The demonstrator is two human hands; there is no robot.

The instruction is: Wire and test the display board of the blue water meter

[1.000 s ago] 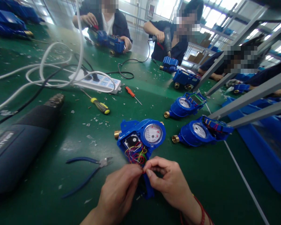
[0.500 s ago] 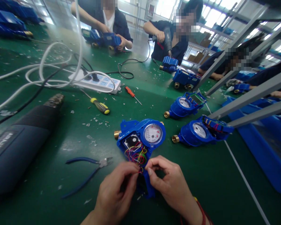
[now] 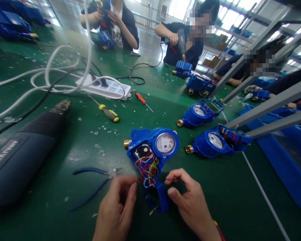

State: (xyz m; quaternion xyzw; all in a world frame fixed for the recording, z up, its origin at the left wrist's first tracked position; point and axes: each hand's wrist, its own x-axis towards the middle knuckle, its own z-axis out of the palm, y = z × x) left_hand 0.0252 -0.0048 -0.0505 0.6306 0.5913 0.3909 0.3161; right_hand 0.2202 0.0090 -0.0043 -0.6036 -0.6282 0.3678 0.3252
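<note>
A blue water meter [image 3: 140, 134] lies in front of me with its housing opened, showing a round white dial [image 3: 165, 145] and a tangle of red, yellow and white wires [image 3: 149, 167]. The wires run down to a blue cover [image 3: 163, 197] lying at the near end. Left of the wires, my left hand [image 3: 117, 204] has thumb and forefinger closed together; whether something tiny is between them I cannot make out. My right hand [image 3: 188, 201] is open beside the cover, thumb and forefinger apart, holding nothing. Blue-handled cutting pliers [image 3: 90, 170] lie spread just left of my left hand.
A heat gun [image 3: 27, 150] lies at left. Beyond are a yellow-black screwdriver [image 3: 109, 113], a red screwdriver [image 3: 140, 97] and a power strip [image 3: 110, 87] with cables. More meters [image 3: 213, 142] stand at right, near metal bars and a blue bin [image 3: 286, 160]. Co-workers sit opposite.
My hands have drawn apart from the wires, the left going left and the right moving right with its fingers opening. Across the table, a co-worker has lifted a tool over a meter.
</note>
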